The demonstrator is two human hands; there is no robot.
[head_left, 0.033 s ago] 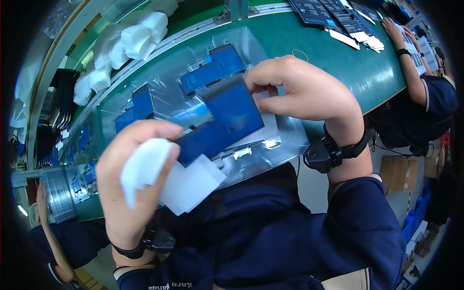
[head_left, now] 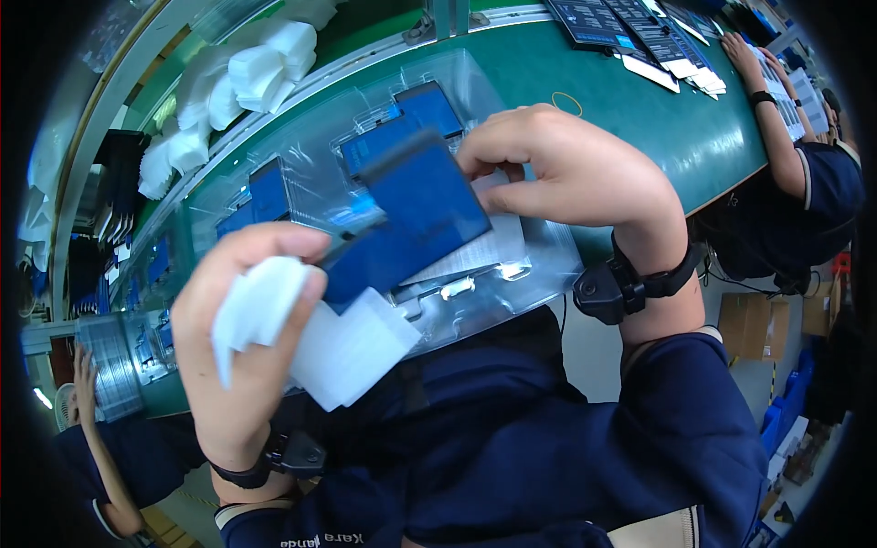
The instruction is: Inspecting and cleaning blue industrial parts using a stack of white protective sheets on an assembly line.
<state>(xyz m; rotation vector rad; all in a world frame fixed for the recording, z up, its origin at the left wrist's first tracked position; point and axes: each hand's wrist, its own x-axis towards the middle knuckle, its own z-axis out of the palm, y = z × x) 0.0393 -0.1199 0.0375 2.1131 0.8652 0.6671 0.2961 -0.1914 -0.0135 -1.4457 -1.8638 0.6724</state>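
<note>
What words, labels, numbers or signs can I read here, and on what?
Navy shirt: pale lettering near the picture's lower edge, not copied out.
Dark cards: rows of pale print, too small to read.
Blue panel between the hands: blurred, no text readable.

Blue pc. [head_left: 416, 215] w/ blurry upper edge

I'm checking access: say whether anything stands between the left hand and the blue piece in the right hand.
Partly: white sheets in the grip of the left hand spread beside the lower left end of the blue piece. Above the sheets, nothing visible stands between hand and piece; contact there cannot be told.
</note>
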